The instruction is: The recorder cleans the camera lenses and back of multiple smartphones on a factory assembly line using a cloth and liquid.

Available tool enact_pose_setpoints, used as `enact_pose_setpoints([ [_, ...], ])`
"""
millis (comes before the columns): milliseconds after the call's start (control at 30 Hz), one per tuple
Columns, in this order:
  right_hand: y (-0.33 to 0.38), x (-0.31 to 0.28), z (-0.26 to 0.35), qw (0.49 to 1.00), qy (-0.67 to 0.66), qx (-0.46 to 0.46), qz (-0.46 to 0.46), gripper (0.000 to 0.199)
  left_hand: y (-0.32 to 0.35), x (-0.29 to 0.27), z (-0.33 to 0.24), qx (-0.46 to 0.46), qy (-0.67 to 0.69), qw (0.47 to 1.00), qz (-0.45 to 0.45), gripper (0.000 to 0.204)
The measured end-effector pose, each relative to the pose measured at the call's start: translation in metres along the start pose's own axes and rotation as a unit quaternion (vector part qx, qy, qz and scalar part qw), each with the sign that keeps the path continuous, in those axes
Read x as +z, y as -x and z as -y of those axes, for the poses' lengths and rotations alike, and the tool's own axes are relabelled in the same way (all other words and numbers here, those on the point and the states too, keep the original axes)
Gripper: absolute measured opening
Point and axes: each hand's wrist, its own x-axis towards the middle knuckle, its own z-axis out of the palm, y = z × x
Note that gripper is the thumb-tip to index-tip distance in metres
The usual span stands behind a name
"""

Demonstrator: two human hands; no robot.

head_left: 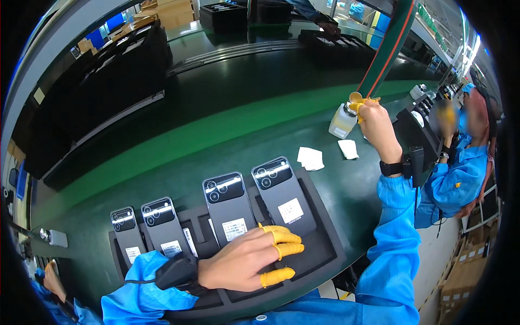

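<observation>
Four-sided foam tray (331,250) in black holds several grey smartphones lying back up, each with a camera block and a white label. My left hand (238,262), in yellow finger cots, lies open over the tray, fingers spread below the rightmost phone (286,197) and beside another phone (226,208). Farther left lie two more phones (167,225). At the upper right, my right hand (376,122), also in finger cots, closes at the top of a translucent dispenser bottle (341,123). Its round lid (355,97) stands tipped up. My fingers partly hide the bottle's neck.
Two white wipes (310,158) (348,149) lie on the green bench near the bottle. A green strap (387,49) slants down behind it. Black trays (103,92) are stacked at the left back. A co-worker in a blue sleeve (457,173) sits close on the right.
</observation>
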Motion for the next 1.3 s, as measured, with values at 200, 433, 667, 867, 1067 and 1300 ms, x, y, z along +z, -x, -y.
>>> enact_pose_setpoints([
  [200,0.012,0.009,0.011,0.998,0.042,0.021,-0.047,0.014,-0.001,0.026,0.021,0.024,-0.121,0.992,0.024,0.054],
  [433,0.018,0.013,0.017,0.990,0.048,0.038,-0.128,0.013,-0.002,0.027,0.025,0.024,-0.134,0.990,0.040,0.056],
  [667,0.036,-0.023,0.110,0.948,-0.195,-0.208,-0.140,0.027,0.001,0.029,0.027,0.019,-0.152,0.988,0.035,0.055],
  [867,0.047,-0.024,0.139,0.918,-0.236,-0.308,-0.080,0.029,-0.001,0.026,0.023,0.030,-0.133,0.990,0.030,0.051],
  [1067,0.049,-0.013,0.143,0.920,-0.223,-0.320,-0.043,0.031,0.001,0.029,0.027,0.032,-0.164,0.985,0.041,0.053],
  [1300,0.049,-0.007,0.141,0.923,-0.184,-0.335,-0.035,0.031,0.001,0.030,0.027,0.029,-0.141,0.989,0.031,0.050],
])
